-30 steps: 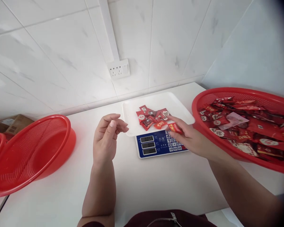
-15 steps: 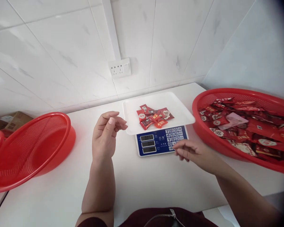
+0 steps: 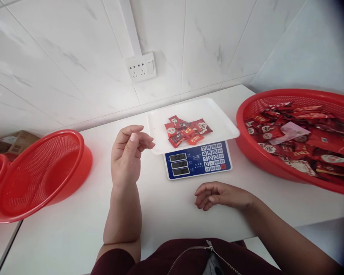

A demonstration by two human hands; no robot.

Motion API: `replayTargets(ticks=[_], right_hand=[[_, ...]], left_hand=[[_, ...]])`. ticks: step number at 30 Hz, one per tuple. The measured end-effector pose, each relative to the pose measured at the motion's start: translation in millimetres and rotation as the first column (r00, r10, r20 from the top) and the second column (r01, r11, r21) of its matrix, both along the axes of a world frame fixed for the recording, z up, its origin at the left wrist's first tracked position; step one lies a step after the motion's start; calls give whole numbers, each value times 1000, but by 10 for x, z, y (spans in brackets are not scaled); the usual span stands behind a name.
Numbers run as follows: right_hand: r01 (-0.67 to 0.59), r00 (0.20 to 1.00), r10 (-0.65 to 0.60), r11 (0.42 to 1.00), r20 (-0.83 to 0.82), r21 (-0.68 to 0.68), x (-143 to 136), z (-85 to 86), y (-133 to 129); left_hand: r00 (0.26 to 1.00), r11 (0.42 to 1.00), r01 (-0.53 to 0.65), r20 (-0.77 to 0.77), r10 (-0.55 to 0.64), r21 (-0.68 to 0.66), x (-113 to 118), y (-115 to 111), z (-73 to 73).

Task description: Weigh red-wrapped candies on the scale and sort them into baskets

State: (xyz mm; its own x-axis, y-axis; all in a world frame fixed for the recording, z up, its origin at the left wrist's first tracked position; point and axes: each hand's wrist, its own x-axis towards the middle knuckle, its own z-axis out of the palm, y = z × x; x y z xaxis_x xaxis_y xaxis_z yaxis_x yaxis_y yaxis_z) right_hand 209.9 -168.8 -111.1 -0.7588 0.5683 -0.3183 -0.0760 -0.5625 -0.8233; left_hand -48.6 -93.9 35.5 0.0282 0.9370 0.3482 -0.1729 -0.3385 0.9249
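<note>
Several red-wrapped snack packets (image 3: 186, 131) lie in a loose heap on the white weighing tray (image 3: 218, 128) of a blue digital scale (image 3: 199, 162). My left hand (image 3: 130, 151) is raised beside the tray's left edge, fingers loosely curved and apart, with nothing in it. Below the scale's front edge, my right hand (image 3: 218, 195) hovers over the table with its fingers half bent and holds nothing that I can see. The scale's upper display (image 3: 178, 157) seems to read 0.062; the two lower displays show zeros.
On the right stands a big red basket (image 3: 278, 179) full of red packets, a pinkish-white packet (image 3: 289, 132) among them. Red baskets (image 3: 65, 187) sit at the left, with cardboard boxes (image 3: 20, 143) behind. A socket (image 3: 141, 68) is on the tiled wall.
My right hand has drawn back from the scale's keypad to below its front edge. My left hand stays almost still. The upper display's figure has changed, and the view has tipped slightly downward.
</note>
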Motion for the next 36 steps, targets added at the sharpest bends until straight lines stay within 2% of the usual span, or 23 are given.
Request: replayTargets(ticks=[7, 11, 13, 15, 18, 22, 26, 32, 36], right_hand=[[-1, 999, 1, 1000, -35, 2, 0, -15, -12], [-8, 1000, 9, 1000, -29, 11, -6, 5, -9], [-9, 1000, 10, 1000, -30, 15, -13, 8, -10], [-10, 1000, 11, 1000, -26, 19, -22, 6, -11], [-14, 1000, 15, 999, -11, 38, -38, -1, -13], [-8, 1000, 7, 998, 9, 70, -55, -1, -21], [-13, 999, 11, 996, 34, 88, -73, 24, -35], [-10, 997, 3, 995, 71, 97, -95, 41, -58], [-16, 996, 5, 993, 87, 119, -103, 33, -67]], left_hand=[[997, 999, 41, -64, -41, -1, 57, 37, -73], [966, 1000, 26, -257, -21, 16, 114, 52, -137], [900, 998, 2, -434, 24, 59, 172, 64, -193], [796, 990, -11, -598, 95, 143, 253, 83, -268], [643, 963, 16, -741, 195, 267, 395, 128, -388], [517, 933, 74, -813, 265, 351, 566, 234, -482], [395, 918, 88, -859, 325, 387, 717, 405, -484], [193, 941, 103, -935, 298, 321, 936, 598, -435], [135, 953, 97, -953, 272, 286, 1016, 620, -399]])
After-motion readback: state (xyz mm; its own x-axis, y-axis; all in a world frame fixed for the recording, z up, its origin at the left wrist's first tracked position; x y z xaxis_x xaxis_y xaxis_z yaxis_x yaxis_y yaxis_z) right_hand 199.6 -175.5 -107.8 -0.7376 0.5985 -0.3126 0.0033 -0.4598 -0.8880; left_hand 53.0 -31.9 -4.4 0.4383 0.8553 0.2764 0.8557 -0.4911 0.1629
